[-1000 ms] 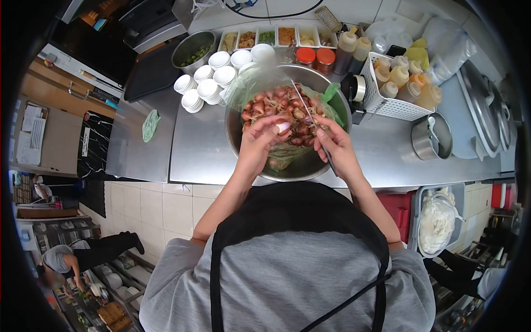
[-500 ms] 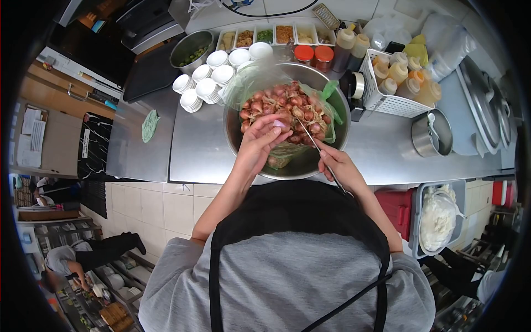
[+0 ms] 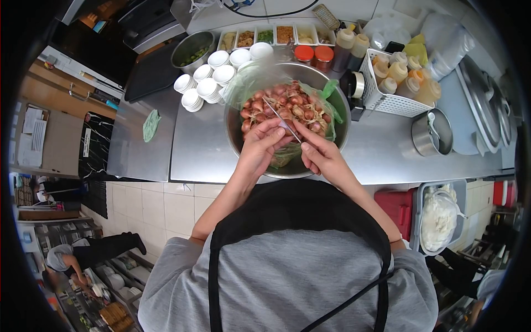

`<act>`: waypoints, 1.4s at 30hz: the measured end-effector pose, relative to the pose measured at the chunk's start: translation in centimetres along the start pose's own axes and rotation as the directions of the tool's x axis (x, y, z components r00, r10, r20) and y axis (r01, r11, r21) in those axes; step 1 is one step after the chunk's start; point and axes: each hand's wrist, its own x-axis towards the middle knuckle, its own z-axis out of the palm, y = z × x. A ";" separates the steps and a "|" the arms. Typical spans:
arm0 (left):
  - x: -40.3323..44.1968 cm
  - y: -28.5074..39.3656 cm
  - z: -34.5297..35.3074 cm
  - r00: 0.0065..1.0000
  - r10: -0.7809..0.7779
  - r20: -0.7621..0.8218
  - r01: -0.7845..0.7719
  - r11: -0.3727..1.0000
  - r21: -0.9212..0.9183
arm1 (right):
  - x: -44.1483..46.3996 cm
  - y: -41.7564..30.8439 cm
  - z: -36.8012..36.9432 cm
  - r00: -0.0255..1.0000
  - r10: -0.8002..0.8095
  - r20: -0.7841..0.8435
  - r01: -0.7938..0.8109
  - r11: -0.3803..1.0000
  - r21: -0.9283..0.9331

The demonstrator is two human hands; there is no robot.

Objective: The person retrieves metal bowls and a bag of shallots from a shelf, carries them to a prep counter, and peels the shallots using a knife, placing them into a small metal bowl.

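Observation:
Over a large steel bowl [image 3: 232,135], my left hand [image 3: 259,145] pinches a shallot [image 3: 287,130] with a pale purple patch showing. In my right hand [image 3: 325,156] is a thin-bladed knife [image 3: 275,113], its blade slanting up and left across that shallot. Both hands nearly meet at the fingertips. Beneath them, many red-skinned shallots [image 3: 296,99] fill a clear green plastic bag [image 3: 332,91] inside the bowl. The knife's handle is mostly hidden by my fingers.
Stacked white cups [image 3: 208,88] stand left of the bowl, with trays of toppings [image 3: 285,35] behind. To the right are a white basket of squeeze bottles [image 3: 398,105] and a steel pot [image 3: 423,141]. A green cloth [image 3: 150,126] lies far left. A person [image 3: 72,257] bends at lower left.
My right hand has moved up and left, bringing the knife from beside the bowl's lower right onto the shallot. My left hand stays nearly in place, still gripping the shallot.

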 end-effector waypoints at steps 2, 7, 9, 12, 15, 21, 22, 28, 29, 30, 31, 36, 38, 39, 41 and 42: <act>0.0 -0.1 -0.1 1.000 -0.002 -0.005 0.002 1.000 -0.006 | 0.1 0.3 -0.3 1.000 0.022 0.010 -0.022 1.000 0.014; 0.2 0.1 0.1 1.000 -0.026 0.004 0.026 0.999 0.033 | 0.5 1.5 -1.0 0.999 0.036 0.014 -0.037 0.996 0.081; 0.2 0.0 -0.1 0.999 -0.031 0.015 0.030 0.999 0.028 | 0.4 1.1 -0.9 0.999 0.036 0.017 -0.038 0.995 0.095; 0.3 -0.2 0.2 1.000 -0.023 -0.007 0.023 0.999 0.046 | 0.1 0.5 -0.5 0.999 0.046 0.010 -0.047 0.995 0.083; 0.4 -0.1 0.3 1.000 -0.003 -0.026 0.004 0.999 0.038 | 0.2 0.6 -0.5 0.999 0.054 -0.001 -0.054 0.996 0.075; 0.5 -0.3 0.1 0.998 -0.027 -0.062 0.028 1.000 0.014 | 0.6 1.7 -0.5 0.999 0.031 -0.031 -0.029 0.998 0.064; 0.5 -0.4 0.0 0.998 -0.028 -0.063 0.029 1.000 0.013 | 0.6 1.7 -0.3 0.998 0.007 -0.057 -0.004 0.999 0.050; 0.1 0.2 1.1 0.998 -0.056 -0.038 0.056 0.998 0.008 | 0.5 1.8 -1.0 0.994 0.054 -0.099 -0.043 0.993 0.112; 0.2 0.2 1.0 0.998 -0.052 -0.033 0.052 0.999 0.001 | 0.5 1.6 -1.2 0.994 0.054 -0.096 -0.043 0.993 0.112; 0.3 0.1 0.9 0.998 -0.049 -0.028 0.049 0.999 -0.006 | 0.5 1.5 -1.3 0.996 0.046 -0.073 -0.035 0.989 0.146; 0.3 0.1 1.0 0.998 -0.050 -0.027 0.050 0.999 -0.006 | 0.4 1.4 -1.4 0.998 0.037 -0.054 -0.027 0.983 0.179; 0.4 0.1 0.8 0.999 -0.034 -0.021 0.035 0.998 0.049 | 0.0 0.7 -1.2 0.999 0.034 -0.003 -0.034 0.995 0.095; 0.5 0.0 0.9 1.000 -0.021 -0.023 0.022 0.999 0.035 | 0.0 0.7 -1.1 0.998 0.056 0.020 -0.057 0.996 0.070; 0.5 0.0 0.9 1.000 -0.006 -0.026 0.007 1.000 0.021 | 0.0 0.8 -1.1 0.998 0.057 0.021 -0.059 0.996 0.073; 0.5 0.0 0.8 1.000 0.001 -0.024 0.000 1.000 0.021 | 0.1 0.9 -1.1 0.998 0.060 0.024 -0.061 0.995 0.076; 0.5 -0.1 0.8 1.000 0.007 -0.021 -0.007 1.000 0.021 | 0.1 1.0 -1.2 0.997 0.075 0.020 -0.077 0.994 0.079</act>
